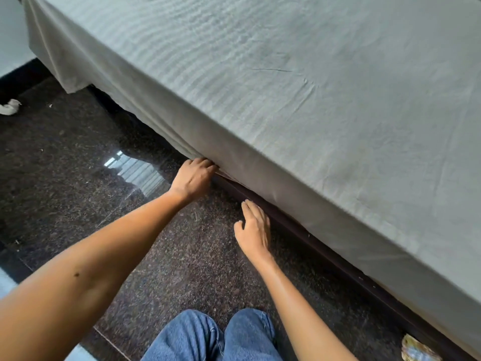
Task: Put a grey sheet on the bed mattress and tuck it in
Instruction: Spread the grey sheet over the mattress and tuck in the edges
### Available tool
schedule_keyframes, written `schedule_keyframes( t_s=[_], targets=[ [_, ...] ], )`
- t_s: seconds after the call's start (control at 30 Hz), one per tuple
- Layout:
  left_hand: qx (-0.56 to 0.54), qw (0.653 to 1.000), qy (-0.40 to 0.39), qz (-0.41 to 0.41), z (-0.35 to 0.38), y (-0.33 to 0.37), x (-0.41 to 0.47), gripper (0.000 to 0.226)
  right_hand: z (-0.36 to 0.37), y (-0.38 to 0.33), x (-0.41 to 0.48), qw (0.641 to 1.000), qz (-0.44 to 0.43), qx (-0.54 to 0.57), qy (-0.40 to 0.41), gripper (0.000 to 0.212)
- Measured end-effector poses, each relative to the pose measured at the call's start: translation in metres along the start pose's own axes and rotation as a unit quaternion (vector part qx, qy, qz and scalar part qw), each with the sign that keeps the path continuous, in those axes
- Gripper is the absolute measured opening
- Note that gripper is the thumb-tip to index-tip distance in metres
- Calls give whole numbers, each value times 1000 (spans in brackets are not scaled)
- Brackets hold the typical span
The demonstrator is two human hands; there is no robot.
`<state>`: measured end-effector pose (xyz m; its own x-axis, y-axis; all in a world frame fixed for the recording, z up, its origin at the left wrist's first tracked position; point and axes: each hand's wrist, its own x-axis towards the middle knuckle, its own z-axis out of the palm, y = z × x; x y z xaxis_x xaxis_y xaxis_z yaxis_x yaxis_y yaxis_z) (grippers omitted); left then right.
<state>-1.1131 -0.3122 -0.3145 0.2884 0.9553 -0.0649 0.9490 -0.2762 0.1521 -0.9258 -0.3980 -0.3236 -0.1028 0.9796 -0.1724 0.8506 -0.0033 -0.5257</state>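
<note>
A dark, speckled, polished stone floor (78, 194) ran alongside the bed and mirrored a bright window. The grey sheet (299, 82) lay spread over the whole mattress top, lightly creased, and fell down the near side. Toward the far corner it hung loose almost to the floor, while nearer the person its lower edge met the dark wooden bed rail (335, 259). Knees in blue jeans (216, 337) showed at the bottom of the view. The left hand (192, 178) was at the sheet's lower edge where the loose drape began, its fingers curled round a fold of the cloth. The right hand (253, 227) sat just beside the rail with fingers loosely straight and holding nothing; whether it touched the wood could not be told. A crumpled white cloth (10, 106) lay on the floor far left, and a small patterned object (416, 347) sat by the rail at lower right.
</note>
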Motion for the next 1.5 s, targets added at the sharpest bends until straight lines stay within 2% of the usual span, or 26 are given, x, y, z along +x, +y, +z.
schedule_keyframes(
  t_s=[0.1,0.23,0.33,0.47,0.53,0.67,0.8,0.97,1.03,1.13,1.27,1.33,1.4,1.5],
  targets=[
    [19,1000,-13,-3,4,-9,-2,40,-1,-17,34,999,-29,-23,-21,54],
    [-8,1000,-2,-5,8,-5,3,38,3,-25,58,997,-1,-59,-58,59],
    [-32,999,25,15,11,-3,2,33,13,-28,62,992,10,-99,-76,77],
    [-34,999,27,14,28,-9,-1,48,27,-35,65,983,36,-154,-91,94],
    [-18,1000,-21,1,32,-12,-2,50,32,-47,68,978,53,-175,-105,95],
    [-7,991,-122,-49,25,-12,15,56,36,-68,84,969,130,-147,-150,98],
    [-17,980,-158,-119,23,-2,28,49,41,-68,84,966,132,-162,-150,107],
    [31,980,-164,-109,14,-15,39,45,26,-62,77,959,84,-194,-188,100],
    [65,977,-178,-101,12,-19,39,47,20,-57,66,964,68,-163,-196,91],
    [77,977,-187,-71,17,-22,32,60,17,-58,47,970,57,-89,-220,84],
    [58,984,-161,51,3,-45,33,54,13,-65,51,969,-42,-93,-225,79],
    [54,987,-129,80,-5,-52,22,50,10,-72,58,965,-72,-115,-225,77],
    [37,992,-106,56,-12,-54,-3,45,9,-80,66,963,-69,-127,-230,75],
    [36,993,-115,-13,-22,-56,-42,31,5,-92,71,964,-30,-111,-240,72]
  ],
)
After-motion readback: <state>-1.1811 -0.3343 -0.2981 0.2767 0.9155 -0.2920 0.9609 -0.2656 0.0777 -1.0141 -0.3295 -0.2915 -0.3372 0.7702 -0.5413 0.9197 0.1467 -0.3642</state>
